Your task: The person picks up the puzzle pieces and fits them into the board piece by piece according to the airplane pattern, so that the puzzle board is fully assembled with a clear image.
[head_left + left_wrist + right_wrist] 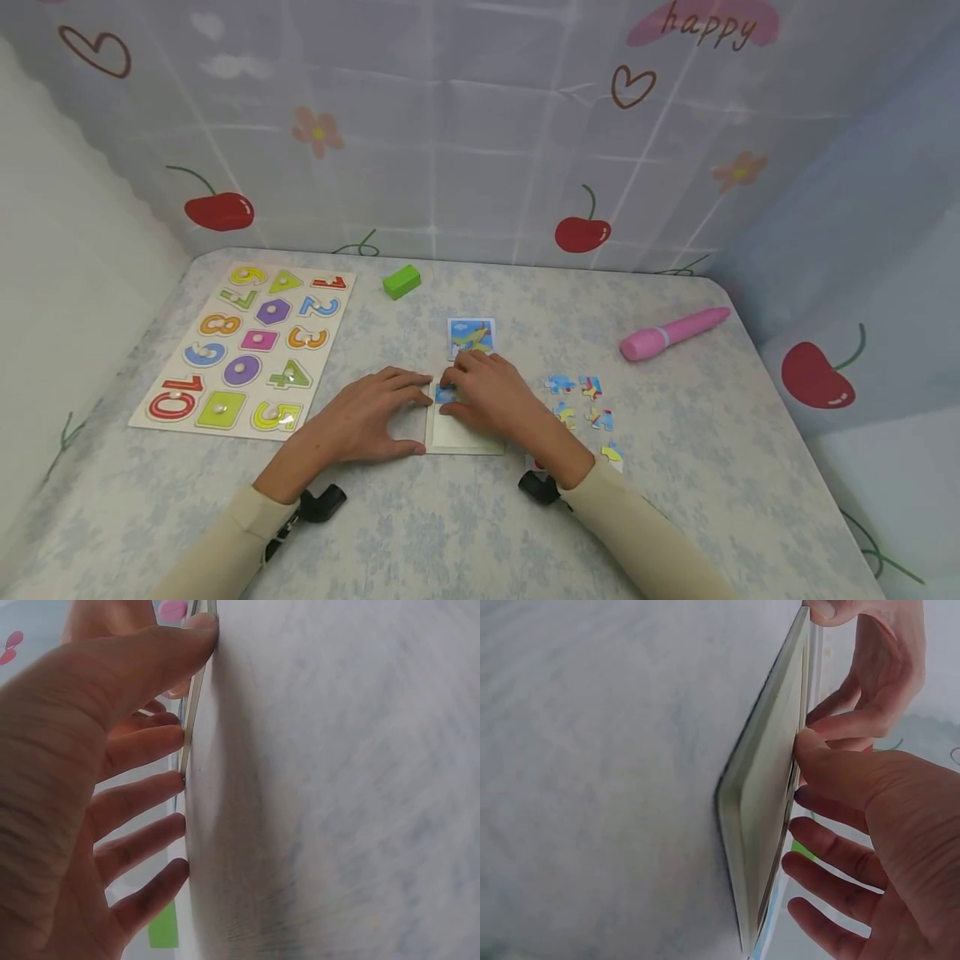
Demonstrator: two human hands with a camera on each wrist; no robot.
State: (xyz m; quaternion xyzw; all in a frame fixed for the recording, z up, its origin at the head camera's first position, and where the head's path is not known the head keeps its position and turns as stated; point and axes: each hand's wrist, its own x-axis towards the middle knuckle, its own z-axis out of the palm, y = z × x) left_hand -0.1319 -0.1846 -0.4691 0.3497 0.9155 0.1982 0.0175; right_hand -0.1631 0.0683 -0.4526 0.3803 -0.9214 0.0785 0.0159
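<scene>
A small cream puzzle tray lies flat on the table in front of the person. A blue puzzle piece sits in its far left corner, partly hidden. The right hand leans over the tray, thumb and fingertips on either side of that piece. In the right wrist view, the right thumb is low at the tray's surface, and the piece is out of sight. With fingers spread, the left hand touches the tray's left edge with thumb and fingertips. A picture card stands just beyond the tray.
Several loose puzzle pieces lie right of the tray, some behind the right forearm. A number-and-shape board is on the left. A green block sits at the back, and a pink pen-shaped object lies at the right.
</scene>
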